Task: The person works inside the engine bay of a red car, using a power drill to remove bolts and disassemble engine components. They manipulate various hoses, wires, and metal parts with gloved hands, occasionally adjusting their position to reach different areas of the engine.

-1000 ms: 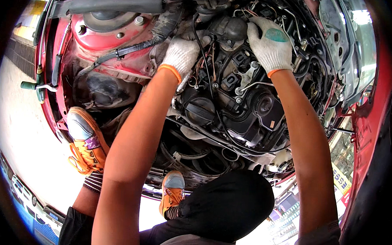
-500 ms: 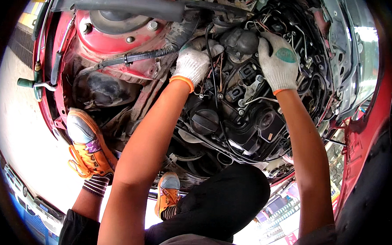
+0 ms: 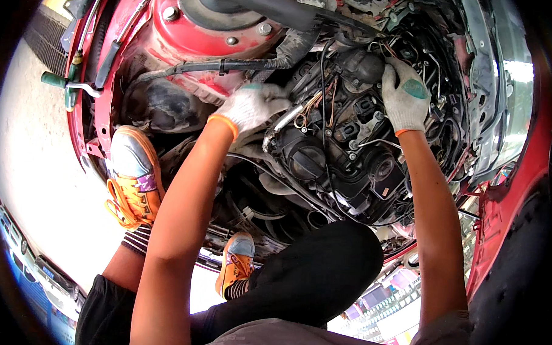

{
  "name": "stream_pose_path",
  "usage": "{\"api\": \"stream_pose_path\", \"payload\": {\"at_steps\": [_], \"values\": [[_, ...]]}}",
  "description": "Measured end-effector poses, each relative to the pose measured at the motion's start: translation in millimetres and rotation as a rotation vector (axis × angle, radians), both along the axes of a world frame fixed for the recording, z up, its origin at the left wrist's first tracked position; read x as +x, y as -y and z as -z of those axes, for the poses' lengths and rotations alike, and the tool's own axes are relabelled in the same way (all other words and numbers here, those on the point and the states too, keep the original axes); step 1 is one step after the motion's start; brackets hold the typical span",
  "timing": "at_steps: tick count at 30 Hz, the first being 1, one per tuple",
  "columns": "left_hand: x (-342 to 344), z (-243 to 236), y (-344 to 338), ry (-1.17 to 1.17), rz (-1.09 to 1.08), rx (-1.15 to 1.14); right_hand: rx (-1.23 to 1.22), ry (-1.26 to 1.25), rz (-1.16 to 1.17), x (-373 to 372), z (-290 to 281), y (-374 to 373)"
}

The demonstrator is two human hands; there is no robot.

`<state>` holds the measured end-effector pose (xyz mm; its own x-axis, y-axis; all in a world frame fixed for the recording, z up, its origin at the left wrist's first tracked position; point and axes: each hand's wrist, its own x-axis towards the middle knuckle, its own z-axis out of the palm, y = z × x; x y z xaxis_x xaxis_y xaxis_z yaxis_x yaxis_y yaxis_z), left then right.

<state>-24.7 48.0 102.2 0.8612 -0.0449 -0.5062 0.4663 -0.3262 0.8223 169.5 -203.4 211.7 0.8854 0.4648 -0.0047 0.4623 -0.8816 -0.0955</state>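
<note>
Both my hands wear white knit gloves with orange cuffs and a green patch. My left hand (image 3: 252,106) is over the near left edge of the engine, beside a silver pipe (image 3: 287,118). Its fingers bend to the right and are smeared by motion, so whether they hold anything is unclear. My right hand (image 3: 407,97) rests on the engine's right side, against a rounded black housing (image 3: 362,66). Its thumb lies apart from the fingers, whose tips are partly hidden, and nothing shows in its grasp. Between the hands run a thin black cable (image 3: 323,95) and loose wires (image 3: 318,103).
A black oil filler cap (image 3: 307,161) sits on the engine (image 3: 356,151). A thick black hose (image 3: 251,6) crosses above the red strut tower (image 3: 202,33). Green-handled tools (image 3: 54,79) lie on the left fender. My orange shoes (image 3: 136,180) stand at the bay's near side.
My left hand has drawn back from the engine, nearer and to the left, uncovering the silver pipe and wires. My right hand stays by the black housing. The view has shifted a little.
</note>
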Motion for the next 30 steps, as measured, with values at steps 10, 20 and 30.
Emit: {"api": "stream_pose_path", "payload": {"at_steps": [10, 20, 30], "values": [[-17, -33, 56, 0.425, -0.58, 0.176, 0.024, 0.007, -0.008, 3, 9, 9], [11, -38, 62, 0.075, -0.115, 0.209, 0.04, 0.134, -0.041, 5, 20, 17], [31, -41, 55, 0.089, 0.004, 0.32, 0.0, 0.092, -0.002, 1, 16, 16]]}}
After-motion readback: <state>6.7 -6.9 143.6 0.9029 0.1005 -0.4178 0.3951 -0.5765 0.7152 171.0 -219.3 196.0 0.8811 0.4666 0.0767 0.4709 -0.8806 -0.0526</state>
